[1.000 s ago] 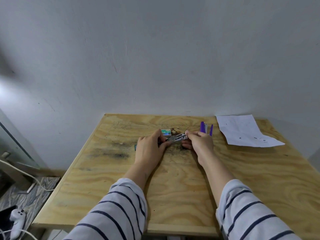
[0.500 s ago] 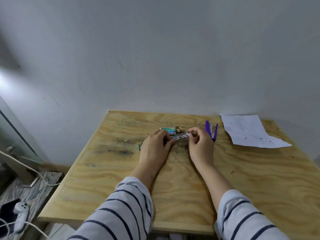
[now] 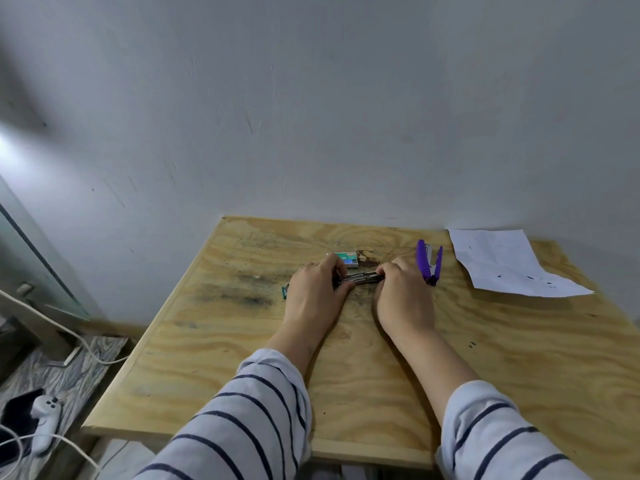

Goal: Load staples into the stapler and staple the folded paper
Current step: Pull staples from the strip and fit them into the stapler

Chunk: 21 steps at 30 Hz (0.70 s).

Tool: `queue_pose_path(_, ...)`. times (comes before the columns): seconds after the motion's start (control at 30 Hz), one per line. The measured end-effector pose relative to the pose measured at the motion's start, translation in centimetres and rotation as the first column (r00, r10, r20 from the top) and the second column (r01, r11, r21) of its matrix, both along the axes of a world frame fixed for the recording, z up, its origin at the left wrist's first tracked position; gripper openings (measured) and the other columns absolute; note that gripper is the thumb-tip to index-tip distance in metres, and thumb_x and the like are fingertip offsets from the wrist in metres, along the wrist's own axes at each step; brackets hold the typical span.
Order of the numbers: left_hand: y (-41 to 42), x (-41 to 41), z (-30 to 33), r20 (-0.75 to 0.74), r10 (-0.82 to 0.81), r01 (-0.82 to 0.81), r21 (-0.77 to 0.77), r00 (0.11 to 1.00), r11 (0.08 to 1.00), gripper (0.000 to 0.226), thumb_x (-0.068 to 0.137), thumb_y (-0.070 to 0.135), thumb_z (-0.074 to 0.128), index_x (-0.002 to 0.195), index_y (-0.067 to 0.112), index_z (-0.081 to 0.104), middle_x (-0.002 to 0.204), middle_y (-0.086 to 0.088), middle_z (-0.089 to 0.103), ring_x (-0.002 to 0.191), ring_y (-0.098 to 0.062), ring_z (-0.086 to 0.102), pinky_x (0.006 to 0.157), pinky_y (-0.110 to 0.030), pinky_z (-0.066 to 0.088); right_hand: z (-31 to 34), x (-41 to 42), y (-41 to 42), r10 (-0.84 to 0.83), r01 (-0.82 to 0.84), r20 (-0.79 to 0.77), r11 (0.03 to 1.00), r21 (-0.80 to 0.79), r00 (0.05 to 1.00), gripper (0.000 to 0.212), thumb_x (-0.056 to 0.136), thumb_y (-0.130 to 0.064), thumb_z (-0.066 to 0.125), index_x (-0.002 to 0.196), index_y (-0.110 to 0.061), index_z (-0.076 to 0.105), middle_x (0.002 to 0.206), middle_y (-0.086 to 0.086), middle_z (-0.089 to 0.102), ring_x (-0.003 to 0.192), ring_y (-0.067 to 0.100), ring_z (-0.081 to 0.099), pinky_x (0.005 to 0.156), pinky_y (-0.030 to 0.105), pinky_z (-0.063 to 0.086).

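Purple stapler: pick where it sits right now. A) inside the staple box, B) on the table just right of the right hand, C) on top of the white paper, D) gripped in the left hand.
B: the purple stapler lies open on the wooden table beside the right hand, touching no hand; the white paper lies farther right.

no text can be read — the staple box (image 3: 347, 259) has a printed label, but it is too blurred.

Matt plywood table (image 3: 346, 393), shiny metal staples (image 3: 360, 277)
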State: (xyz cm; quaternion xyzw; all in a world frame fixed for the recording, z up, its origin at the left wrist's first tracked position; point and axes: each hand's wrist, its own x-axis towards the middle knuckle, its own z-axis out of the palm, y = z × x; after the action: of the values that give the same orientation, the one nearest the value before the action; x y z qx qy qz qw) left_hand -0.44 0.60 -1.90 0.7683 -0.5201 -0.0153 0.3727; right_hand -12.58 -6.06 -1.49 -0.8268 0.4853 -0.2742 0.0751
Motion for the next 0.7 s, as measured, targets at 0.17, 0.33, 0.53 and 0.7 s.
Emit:
queue_pose_path(0.17, 0.0, 0.0, 0.0, -0.009, 0.012, -0.012, 0.006, 1.000, 1.000, 0.022, 0.080, 0.036, 0.071, 0.093, 0.025, 0.056, 0.083, 0.004, 0.066, 0.075, -0.015, 0.056, 0.065, -0.027, 0.040, 0.1, 0.3, 0.7, 0.027, -0.028, -0.025, 0.999, -0.030, 0.999, 0.029, 0.083, -0.001, 0.051, 0.103, -0.012, 0.069, 0.103, 0.004, 0.053, 0.102, 0.024, 0.046, 0.083, 0.035, 0.046)
queue_pose_path(0.33, 0.0, 0.1, -0.1, -0.017, 0.017, -0.017, 0.014, 1.000, 1.000, 0.022, 0.080, 0.036, 0.071, 0.093, 0.026, 0.055, 0.084, 0.004, 0.066, 0.074, -0.015, 0.056, 0.064, -0.026, 0.039, 0.5, 0.0, 0.0, 0.018, -0.039, 0.138, 0.988, 0.151, 0.990, 0.045, 0.080, 0.007, 0.045, 0.103, -0.023, 0.069, 0.106, 0.002, 0.055, 0.108, 0.025, 0.046, 0.088, 0.040, 0.046)
queue_pose_path(0.53, 0.0, 0.0, -0.1, -0.008, 0.025, -0.025, 0.011, 1.000, 1.000, 0.023, 0.080, 0.036, 0.071, 0.092, 0.025, 0.054, 0.084, 0.003, 0.066, 0.076, -0.016, 0.057, 0.065, -0.029, 0.042, 0.9, -0.2, -0.3, -0.010, 0.002, 0.082, 0.995, 0.099, 0.997, 0.017, 0.088, -0.018, 0.056, 0.097, -0.025, 0.069, 0.107, 0.001, 0.060, 0.104, 0.024, 0.050, 0.082, 0.038, 0.045)
queue_pose_path(0.7, -0.1, 0.0, -0.1, -0.005, 0.034, -0.034, 0.012, 0.999, 0.999, 0.025, 0.080, 0.038, 0.070, 0.095, 0.025, 0.055, 0.086, 0.002, 0.067, 0.077, -0.018, 0.059, 0.067, -0.029, 0.044, 1.9, 0.4, 0.2, -0.039, 0.020, -0.229, 0.996, -0.086, 0.973, 0.027, 0.091, -0.038, 0.051, 0.098, -0.020, 0.070, 0.106, -0.001, 0.059, 0.105, 0.023, 0.047, 0.084, 0.037, 0.033)
